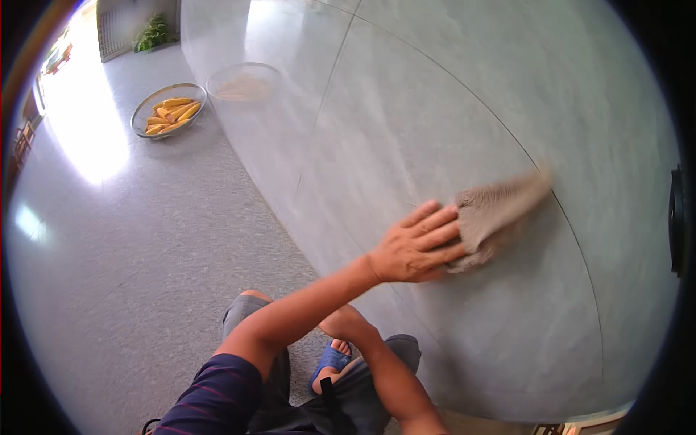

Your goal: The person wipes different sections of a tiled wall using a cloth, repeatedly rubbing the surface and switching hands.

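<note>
My left hand (420,245) reaches across to the smooth grey wall (406,138), its fingers over the edge of a brown-grey cloth (496,214) against the surface. The cloth is bunched near the fingertips, and its far end stretches up to the right, blurred. Below my left forearm, my right hand (346,322) is bent at the wrist near my legs. Its fingers are mostly hidden behind the forearm, so what it holds, if anything, does not show.
A wire basket (138,129) of yellow corn cobs stands on the speckled floor (167,239) beside the wall, mirrored in it. A green plant (152,32) is farther back. A blue sandal (332,358) shows between my legs. Something black (676,221) is at the right edge.
</note>
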`<action>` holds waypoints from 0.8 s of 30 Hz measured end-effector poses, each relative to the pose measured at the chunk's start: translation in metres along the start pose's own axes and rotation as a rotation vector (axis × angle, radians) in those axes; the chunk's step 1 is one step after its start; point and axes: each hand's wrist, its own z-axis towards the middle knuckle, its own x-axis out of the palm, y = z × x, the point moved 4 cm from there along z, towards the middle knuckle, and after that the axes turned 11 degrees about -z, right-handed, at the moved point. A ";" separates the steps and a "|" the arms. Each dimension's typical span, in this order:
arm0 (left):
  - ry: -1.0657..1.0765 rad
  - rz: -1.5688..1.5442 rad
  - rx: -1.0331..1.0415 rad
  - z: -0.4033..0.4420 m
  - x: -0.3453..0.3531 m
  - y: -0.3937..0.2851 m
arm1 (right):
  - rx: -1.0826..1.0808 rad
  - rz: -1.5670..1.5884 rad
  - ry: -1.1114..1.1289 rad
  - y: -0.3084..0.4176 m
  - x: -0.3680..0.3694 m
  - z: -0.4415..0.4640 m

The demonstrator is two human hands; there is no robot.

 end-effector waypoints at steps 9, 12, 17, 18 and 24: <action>-0.733 -0.005 -0.733 -0.038 -0.047 0.087 | 0.291 0.095 0.360 0.018 -0.033 0.004; -0.955 -0.206 -0.874 -0.047 -0.047 0.099 | 0.269 0.080 0.369 0.022 -0.032 0.003; -0.614 0.094 -0.749 -0.036 -0.029 0.067 | 0.293 0.055 0.444 0.029 -0.037 0.001; -0.517 0.078 -0.704 -0.029 -0.026 0.049 | 0.296 0.042 0.472 0.029 -0.035 0.001; -0.040 0.038 -0.132 -0.012 0.006 -0.022 | 0.156 0.092 0.221 0.022 -0.023 -0.004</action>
